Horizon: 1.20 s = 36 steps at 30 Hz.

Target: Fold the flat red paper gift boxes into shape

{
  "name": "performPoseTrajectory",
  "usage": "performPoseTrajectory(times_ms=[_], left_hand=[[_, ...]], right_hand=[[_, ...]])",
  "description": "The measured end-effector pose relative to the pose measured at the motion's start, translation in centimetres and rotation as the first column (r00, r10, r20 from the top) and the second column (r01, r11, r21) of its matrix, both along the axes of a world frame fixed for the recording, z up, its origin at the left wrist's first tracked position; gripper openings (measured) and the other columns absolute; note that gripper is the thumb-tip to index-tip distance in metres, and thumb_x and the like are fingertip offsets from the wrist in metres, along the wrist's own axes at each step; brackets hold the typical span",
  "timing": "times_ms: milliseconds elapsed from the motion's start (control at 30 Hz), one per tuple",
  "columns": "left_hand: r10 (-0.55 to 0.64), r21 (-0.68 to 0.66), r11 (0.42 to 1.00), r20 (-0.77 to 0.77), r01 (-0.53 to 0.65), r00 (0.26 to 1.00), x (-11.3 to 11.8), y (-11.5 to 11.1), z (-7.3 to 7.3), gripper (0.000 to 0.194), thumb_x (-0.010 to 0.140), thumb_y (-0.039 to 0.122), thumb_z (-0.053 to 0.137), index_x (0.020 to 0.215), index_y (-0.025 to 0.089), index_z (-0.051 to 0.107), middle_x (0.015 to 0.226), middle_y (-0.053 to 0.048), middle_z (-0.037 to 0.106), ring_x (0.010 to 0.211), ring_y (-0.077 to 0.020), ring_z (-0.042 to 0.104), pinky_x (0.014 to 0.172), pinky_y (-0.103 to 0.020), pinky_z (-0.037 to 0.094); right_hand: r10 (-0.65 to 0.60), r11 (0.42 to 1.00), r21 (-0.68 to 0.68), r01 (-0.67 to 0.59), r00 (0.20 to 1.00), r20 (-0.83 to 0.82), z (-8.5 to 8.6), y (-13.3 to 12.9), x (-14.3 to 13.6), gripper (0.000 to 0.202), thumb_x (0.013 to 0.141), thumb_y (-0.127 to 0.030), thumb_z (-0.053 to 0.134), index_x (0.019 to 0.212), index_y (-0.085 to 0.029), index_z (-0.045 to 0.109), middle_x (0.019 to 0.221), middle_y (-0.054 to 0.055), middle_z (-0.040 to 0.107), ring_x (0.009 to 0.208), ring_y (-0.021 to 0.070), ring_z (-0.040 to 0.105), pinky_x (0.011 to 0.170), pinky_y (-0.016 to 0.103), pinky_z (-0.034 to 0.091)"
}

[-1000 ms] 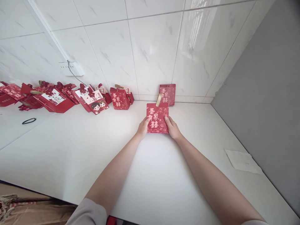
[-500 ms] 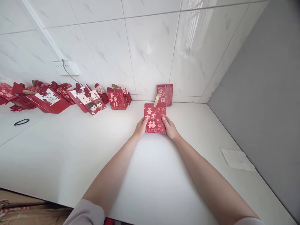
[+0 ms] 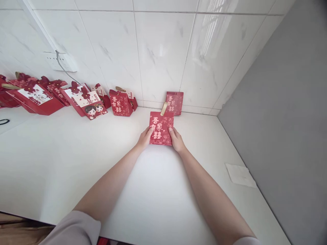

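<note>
Between my two hands is a red gift bag point(image 3: 161, 131) with pale Chinese characters, a floral print and a short gold ribbon loop point(image 3: 164, 109) at its top. My left hand point(image 3: 145, 137) grips its left edge, thumb on the front face. On the opposite edge my right hand point(image 3: 176, 139) holds it the same way. The fingers behind the bag are hidden. Just beyond it, a similar red gift bag point(image 3: 176, 102) stands against the tiled wall, its lower part partly covered.
More red gift bags point(image 3: 120, 104) line the wall to the left, some with white cartoon labels. A wall socket point(image 3: 61, 62) with a grey cable sits above them. A white tissue point(image 3: 240, 175) lies by the grey panel point(image 3: 276, 119) on the right. A black band point(image 3: 4, 121) rests far left.
The view has shifted, so most things appear further left. Both hands keep the same hold on the gift bag, and its pose looks nearly unchanged.
</note>
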<state>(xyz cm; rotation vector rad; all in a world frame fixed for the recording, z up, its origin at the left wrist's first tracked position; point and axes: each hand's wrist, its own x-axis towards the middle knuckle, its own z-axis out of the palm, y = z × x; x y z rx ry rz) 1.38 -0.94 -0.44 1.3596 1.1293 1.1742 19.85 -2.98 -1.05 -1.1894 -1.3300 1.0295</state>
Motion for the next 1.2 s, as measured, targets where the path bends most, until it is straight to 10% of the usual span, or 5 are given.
performPoseTrajectory(times_ms=[1200], left_hand=[[-0.018,-0.048,0.999,0.054,0.021,0.998,-0.32,0.1,-0.1,0.069,0.088,0.07,0.042,0.126,0.016,0.062,0.123,-0.012,0.067,0.122,-0.0306,0.058,0.106,-0.045,0.046]], right_hand=[[0.069,0.997,0.049,-0.066,0.995,-0.069,-0.06,0.42,0.32,0.052,0.091,-0.066,0.039,0.104,-0.022,0.064,0.107,0.005,0.07,0.101,0.0227,0.062,0.092,0.034,0.045]])
